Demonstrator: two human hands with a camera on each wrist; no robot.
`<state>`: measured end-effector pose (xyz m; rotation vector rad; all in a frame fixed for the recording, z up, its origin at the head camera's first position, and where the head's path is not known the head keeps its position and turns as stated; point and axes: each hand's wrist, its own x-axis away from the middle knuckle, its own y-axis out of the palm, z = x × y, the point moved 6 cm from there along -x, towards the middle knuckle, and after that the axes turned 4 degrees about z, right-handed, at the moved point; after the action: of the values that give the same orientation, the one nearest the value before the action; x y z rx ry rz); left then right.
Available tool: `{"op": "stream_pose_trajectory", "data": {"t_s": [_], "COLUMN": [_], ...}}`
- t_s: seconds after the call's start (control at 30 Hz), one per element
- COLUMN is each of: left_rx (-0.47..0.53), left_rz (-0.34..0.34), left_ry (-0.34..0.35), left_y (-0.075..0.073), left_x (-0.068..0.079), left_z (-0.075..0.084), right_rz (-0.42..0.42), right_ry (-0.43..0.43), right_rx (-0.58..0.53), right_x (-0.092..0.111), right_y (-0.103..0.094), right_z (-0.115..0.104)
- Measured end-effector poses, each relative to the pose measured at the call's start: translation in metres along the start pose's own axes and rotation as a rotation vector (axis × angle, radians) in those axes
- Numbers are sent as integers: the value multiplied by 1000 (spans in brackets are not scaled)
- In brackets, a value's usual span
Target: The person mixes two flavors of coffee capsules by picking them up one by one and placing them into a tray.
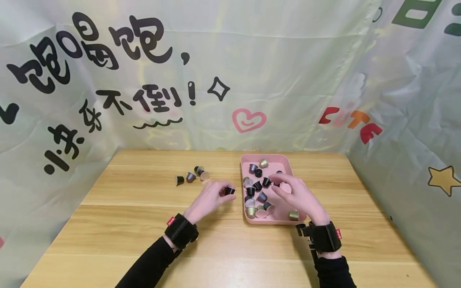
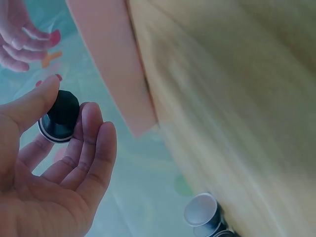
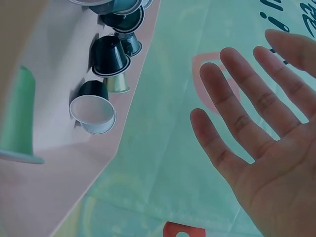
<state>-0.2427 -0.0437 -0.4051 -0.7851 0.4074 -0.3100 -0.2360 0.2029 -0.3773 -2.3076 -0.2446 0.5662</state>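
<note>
A black coffee capsule (image 2: 63, 114) is pinched between the thumb and fingers of my left hand (image 1: 210, 198), just left of the pink tray (image 1: 277, 222). The left wrist view shows its pale rim pointing down toward the palm side. My right hand (image 1: 300, 196) hovers over the tray's right half with fingers spread and nothing in them, as the right wrist view confirms. Inside the tray lie several coffee capsules, black, purple-grey and gold, mostly along its left side. One gold capsule (image 1: 293, 215) sits alone in the near right corner, close under the right wrist.
On the wooden table (image 1: 144, 224), left of the tray, a small group of capsules (image 1: 191, 177) lies behind the left hand. A printed cloth (image 1: 288, 80) hangs behind the table and along its sides.
</note>
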Motion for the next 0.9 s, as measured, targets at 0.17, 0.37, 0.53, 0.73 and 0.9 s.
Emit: {"op": "stream_pose_trajectory", "data": {"t_s": [0.17, 0.37, 0.53, 0.73, 0.9], "left_rx": [1, 10, 24, 57, 64], "left_rz": [-5, 1, -8, -6, -11], "left_ry": [2, -2, 14, 78, 109], "left_y": [4, 6, 11, 16, 21], "left_x": [1, 0, 0, -1, -4], "left_z": [0, 5, 10, 17, 21], "right_rz": [0, 3, 5, 14, 20], "right_ry": [-8, -13, -3, 1, -6], "right_rx": [2, 1, -6, -2, 0], "right_x": [-1, -1, 0, 0, 0], "right_y": [1, 0, 0, -1, -2], "right_z": [-1, -1, 0, -1, -1]}}
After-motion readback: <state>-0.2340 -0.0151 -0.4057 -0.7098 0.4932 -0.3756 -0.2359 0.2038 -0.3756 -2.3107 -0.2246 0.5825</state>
